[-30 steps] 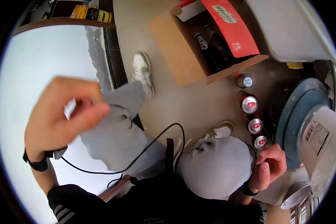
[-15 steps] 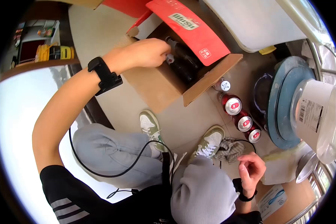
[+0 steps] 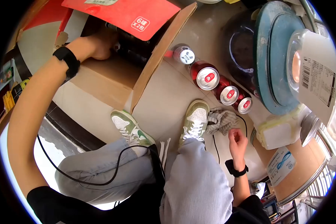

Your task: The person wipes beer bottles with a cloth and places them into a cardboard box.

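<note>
My left hand (image 3: 102, 45) is inside the open cardboard box (image 3: 100, 80), its fingers curled at the neck end of a dark bottle (image 3: 132, 56). Shadow hides part of those fingers. Another dark bottle (image 3: 127, 36) lies beside it, partly under the red flap (image 3: 136, 13). My right hand (image 3: 238, 140) hangs near my right knee with loosely curled fingers and nothing visible in them. It is closest to a crumpled striped cloth (image 3: 222, 121) on the floor.
Right of the box stand a can with a white top (image 3: 186, 56) and red cans (image 3: 208, 77) in a row. Farther right are a dark jar (image 3: 239, 48) with a blue-green lid (image 3: 283, 56), a clear plastic container (image 3: 317, 71) and a metal rack (image 3: 306, 192). A black cable (image 3: 97, 183) crosses my legs.
My left hand has gone deeper into the box beside the bottles. The view has shifted, so the box and cans appear farther up and left. My right hand stays curled near the knee.
</note>
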`<state>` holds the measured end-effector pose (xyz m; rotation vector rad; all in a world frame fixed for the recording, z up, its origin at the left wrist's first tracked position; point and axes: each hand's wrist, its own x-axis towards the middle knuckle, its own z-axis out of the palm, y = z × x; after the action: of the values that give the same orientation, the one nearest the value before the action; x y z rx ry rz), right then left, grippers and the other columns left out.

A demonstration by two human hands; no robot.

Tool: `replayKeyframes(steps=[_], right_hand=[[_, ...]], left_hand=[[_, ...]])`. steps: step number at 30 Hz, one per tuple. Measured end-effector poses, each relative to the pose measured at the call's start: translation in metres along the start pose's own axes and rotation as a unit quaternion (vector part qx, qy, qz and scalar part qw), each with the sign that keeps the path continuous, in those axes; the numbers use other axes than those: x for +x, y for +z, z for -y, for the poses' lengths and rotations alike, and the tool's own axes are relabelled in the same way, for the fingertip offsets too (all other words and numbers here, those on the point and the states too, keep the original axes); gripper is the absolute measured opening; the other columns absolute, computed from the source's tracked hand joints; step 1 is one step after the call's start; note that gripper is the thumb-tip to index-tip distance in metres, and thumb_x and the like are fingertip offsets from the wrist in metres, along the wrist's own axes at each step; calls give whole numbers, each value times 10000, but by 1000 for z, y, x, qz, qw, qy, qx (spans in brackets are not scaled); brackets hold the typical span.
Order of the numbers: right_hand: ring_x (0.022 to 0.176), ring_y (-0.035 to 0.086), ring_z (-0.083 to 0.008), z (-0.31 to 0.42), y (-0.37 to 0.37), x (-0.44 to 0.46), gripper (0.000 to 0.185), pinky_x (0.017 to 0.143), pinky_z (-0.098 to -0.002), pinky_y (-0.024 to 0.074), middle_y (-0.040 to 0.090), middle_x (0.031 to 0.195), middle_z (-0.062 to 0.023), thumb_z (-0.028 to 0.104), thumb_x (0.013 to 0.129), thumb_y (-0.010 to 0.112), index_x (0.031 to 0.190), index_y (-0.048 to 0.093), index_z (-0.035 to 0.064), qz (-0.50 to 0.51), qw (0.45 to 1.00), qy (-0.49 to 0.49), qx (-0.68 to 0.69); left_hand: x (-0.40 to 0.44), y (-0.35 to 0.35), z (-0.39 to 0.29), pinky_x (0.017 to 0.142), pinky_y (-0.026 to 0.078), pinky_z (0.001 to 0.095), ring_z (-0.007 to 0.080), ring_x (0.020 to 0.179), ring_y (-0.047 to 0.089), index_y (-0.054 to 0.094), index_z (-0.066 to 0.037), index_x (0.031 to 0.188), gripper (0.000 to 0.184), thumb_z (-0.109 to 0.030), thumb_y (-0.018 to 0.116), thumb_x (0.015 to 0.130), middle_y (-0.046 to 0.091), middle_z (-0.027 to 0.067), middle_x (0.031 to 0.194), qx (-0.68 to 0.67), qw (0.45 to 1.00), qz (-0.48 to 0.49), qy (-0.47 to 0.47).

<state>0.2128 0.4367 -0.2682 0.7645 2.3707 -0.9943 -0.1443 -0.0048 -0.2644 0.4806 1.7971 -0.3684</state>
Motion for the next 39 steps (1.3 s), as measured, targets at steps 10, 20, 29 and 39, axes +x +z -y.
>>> replayKeyframes(steps=[10,20,29,39], right_hand=[[827,585,-263,14,12,47,376,693,-358,471,580,983,-131,150,841,709,1183,595,42,-32,984,-103,-144],[919,570,-311,11,20,41,208,757,-398,456,592,1016,-150,76,669,702,778,535,19,-44,974,-210,-76],[645,571,-280,49,0,16,180,594,-332,448,638,765,-136,-18,618,631,684,467,14,34,942,-333,9],[575,570,-230,81,-16,2,186,529,-296,448,655,767,-149,-48,606,612,677,456,21,40,924,-362,120]], left_hand=[[57,59,43,1155,271,508,362,1454,252,303,-53,1501,650,-216,520,911,297,197,1553,38,991,-126,14],[50,42,38,1136,297,517,358,1419,329,409,-90,1456,663,-228,633,847,406,188,1497,-21,988,-145,-41],[16,37,35,1073,399,456,378,1269,508,411,-55,1440,660,-111,628,819,525,237,1372,-37,978,-206,-11],[-59,33,17,791,496,479,421,925,619,465,69,1336,563,13,614,796,638,252,933,-66,954,-292,-16]])
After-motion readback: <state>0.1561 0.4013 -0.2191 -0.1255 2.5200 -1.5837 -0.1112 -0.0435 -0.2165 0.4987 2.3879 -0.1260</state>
